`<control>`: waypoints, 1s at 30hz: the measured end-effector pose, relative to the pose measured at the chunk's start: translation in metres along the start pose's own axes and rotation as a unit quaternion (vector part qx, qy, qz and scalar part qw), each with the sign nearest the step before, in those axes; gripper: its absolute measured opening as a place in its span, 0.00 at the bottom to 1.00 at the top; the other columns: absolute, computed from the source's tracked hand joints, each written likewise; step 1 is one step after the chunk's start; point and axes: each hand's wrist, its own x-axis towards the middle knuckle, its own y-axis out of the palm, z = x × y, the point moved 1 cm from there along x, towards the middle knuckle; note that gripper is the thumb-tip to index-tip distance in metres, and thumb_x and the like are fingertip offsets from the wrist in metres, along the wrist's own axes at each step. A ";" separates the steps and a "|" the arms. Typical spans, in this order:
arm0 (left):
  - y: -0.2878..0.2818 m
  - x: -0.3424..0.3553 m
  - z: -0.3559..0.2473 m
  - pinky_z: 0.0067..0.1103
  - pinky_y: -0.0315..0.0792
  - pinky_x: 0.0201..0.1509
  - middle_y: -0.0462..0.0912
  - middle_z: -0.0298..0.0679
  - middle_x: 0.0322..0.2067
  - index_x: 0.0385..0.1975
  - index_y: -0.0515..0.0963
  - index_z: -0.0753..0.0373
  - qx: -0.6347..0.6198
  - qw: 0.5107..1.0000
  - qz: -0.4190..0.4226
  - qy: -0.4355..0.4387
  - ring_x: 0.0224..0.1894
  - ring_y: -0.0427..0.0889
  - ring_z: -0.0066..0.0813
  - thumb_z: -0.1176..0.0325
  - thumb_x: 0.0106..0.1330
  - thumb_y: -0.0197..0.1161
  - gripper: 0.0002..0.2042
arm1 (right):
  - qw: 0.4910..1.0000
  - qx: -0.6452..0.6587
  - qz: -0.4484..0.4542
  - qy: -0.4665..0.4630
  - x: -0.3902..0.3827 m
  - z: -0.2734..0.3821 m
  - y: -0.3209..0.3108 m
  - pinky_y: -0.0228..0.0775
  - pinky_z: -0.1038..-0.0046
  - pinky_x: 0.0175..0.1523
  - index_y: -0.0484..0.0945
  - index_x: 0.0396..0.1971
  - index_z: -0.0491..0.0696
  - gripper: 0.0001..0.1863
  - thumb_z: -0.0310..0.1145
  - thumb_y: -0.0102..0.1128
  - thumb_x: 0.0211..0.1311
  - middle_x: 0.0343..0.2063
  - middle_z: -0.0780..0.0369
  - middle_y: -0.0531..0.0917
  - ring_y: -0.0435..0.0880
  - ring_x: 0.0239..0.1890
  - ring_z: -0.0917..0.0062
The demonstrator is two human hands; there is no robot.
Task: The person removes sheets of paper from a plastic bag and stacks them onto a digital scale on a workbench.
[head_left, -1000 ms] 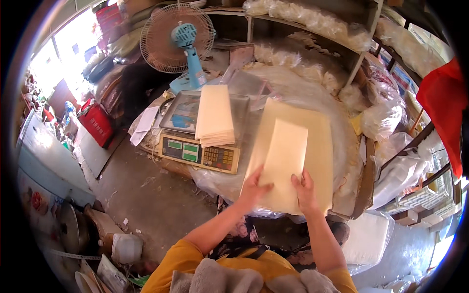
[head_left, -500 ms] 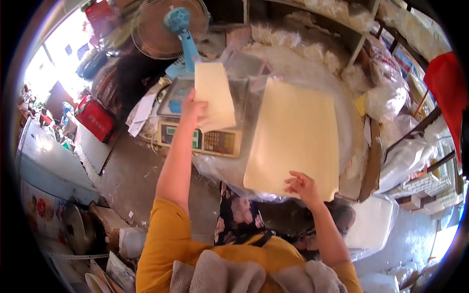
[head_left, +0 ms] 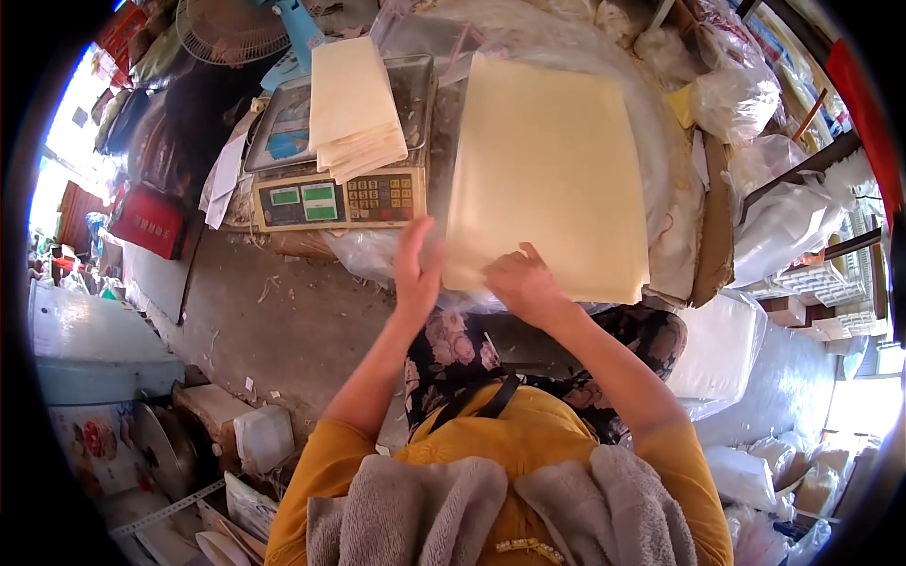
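My left hand [head_left: 418,269] is open, slightly blurred, just beside the near left corner of a pale yellow stack of large sheets [head_left: 552,160]. My right hand [head_left: 519,283] is on or just over that stack's near edge, fingers loosely bent and apart, tips partly blurred, with nothing visible held. Left of the sheets sits a weighing scale [head_left: 387,198] with a metal pan and keypad. A pile of folded pale sheets [head_left: 354,99] lies on its pan, the lower layers fanned at the near end.
A blue fan [head_left: 302,33] stands behind the scale. Loose white papers [head_left: 225,179] lie at its left. A cardboard edge [head_left: 713,217] borders the work surface on the right, beside bagged goods [head_left: 731,104]. A red bag [head_left: 149,222] and a metal lid [head_left: 156,439] are at left.
The narrow folded piece from the large sheets is now on the scale pile. My left hand has come back from there, my right hand has shifted left, and the view has tilted down.
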 end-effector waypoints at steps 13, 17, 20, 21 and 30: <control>0.013 -0.034 0.003 0.26 0.59 0.64 0.61 0.41 0.62 0.65 0.57 0.65 -0.114 0.982 0.070 -0.135 0.61 0.64 0.29 0.63 0.70 0.55 0.27 | 0.991 0.091 -0.062 0.071 0.022 -0.021 -0.007 0.74 0.68 0.32 0.78 0.25 0.47 0.04 0.31 0.58 0.54 0.24 0.59 0.80 0.81 0.27 0.65; 0.019 -0.036 0.002 0.28 0.55 0.67 0.62 0.44 0.62 0.64 0.58 0.66 -0.227 0.954 0.062 -0.183 0.64 0.61 0.34 0.63 0.69 0.55 0.27 | 0.998 -0.039 0.023 -0.033 0.022 0.001 0.023 0.74 0.67 0.33 0.78 0.23 0.47 0.05 0.31 0.59 0.54 0.24 0.60 0.80 0.81 0.27 0.67; 0.017 -0.036 -0.002 0.28 0.55 0.67 0.61 0.42 0.63 0.66 0.56 0.64 -0.112 0.982 0.073 -0.133 0.65 0.60 0.31 0.60 0.71 0.54 0.28 | 0.988 0.100 -0.063 0.096 0.030 -0.011 0.001 0.74 0.66 0.34 0.78 0.21 0.48 0.06 0.32 0.58 0.54 0.23 0.61 0.79 0.80 0.26 0.66; 0.016 -0.034 -0.006 0.28 0.55 0.67 0.61 0.42 0.64 0.66 0.56 0.64 -0.016 0.993 0.071 -0.097 0.66 0.60 0.32 0.61 0.71 0.53 0.27 | 0.931 0.260 -0.168 0.193 0.034 -0.019 -0.015 0.74 0.66 0.36 0.77 0.20 0.49 0.06 0.31 0.57 0.54 0.22 0.60 0.79 0.80 0.25 0.66; 0.015 -0.024 -0.004 0.28 0.54 0.67 0.61 0.43 0.63 0.65 0.58 0.65 -0.190 0.968 0.060 -0.149 0.65 0.60 0.33 0.67 0.69 0.55 0.26 | 0.996 -0.014 -0.046 -0.068 0.022 0.005 0.033 0.72 0.67 0.30 0.74 0.18 0.48 0.05 0.28 0.60 0.49 0.19 0.61 0.74 0.77 0.27 0.67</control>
